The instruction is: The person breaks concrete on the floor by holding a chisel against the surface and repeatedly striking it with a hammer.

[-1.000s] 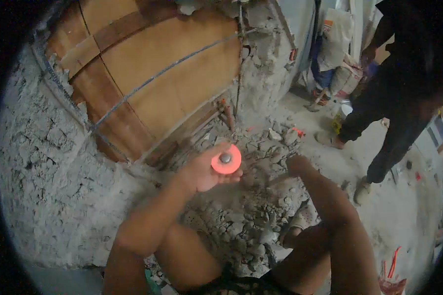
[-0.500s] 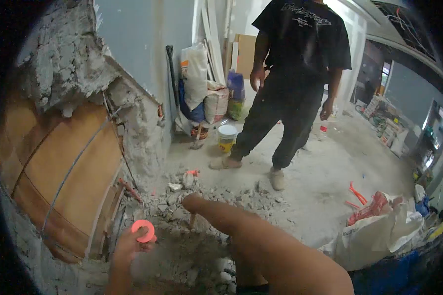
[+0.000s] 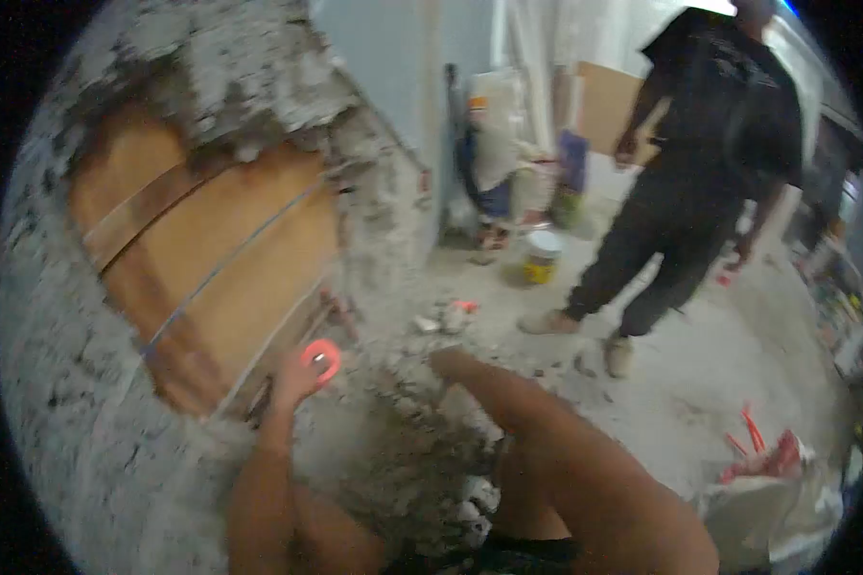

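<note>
My left hand [image 3: 297, 376] is closed around a bright orange-pink ring that looks like a roll of tape [image 3: 326, 356]. It is near the lower right edge of a wooden panel [image 3: 230, 278] set in a broken concrete wall [image 3: 58, 316]. My right forearm [image 3: 566, 422] reaches in from the lower right. At its end, my right hand [image 3: 451, 369] is over the rubble, its fingers hidden and blurred. Below my hands lies broken concrete [image 3: 403, 460]. A thin bluish rod [image 3: 230, 261] crosses the panel.
Another person in dark clothes [image 3: 681, 182] stands on the floor ahead. A white-lidded bucket [image 3: 544, 247] is near that person's foot, with sacks [image 3: 499, 144] against the wall behind. At the lower right, a pale sack [image 3: 767, 503] lies by red pieces [image 3: 753, 431].
The head view has swung left, so the room appears farther right, and it is more blurred. My left hand with the tape roll appears higher, beside the panel's lower edge.
</note>
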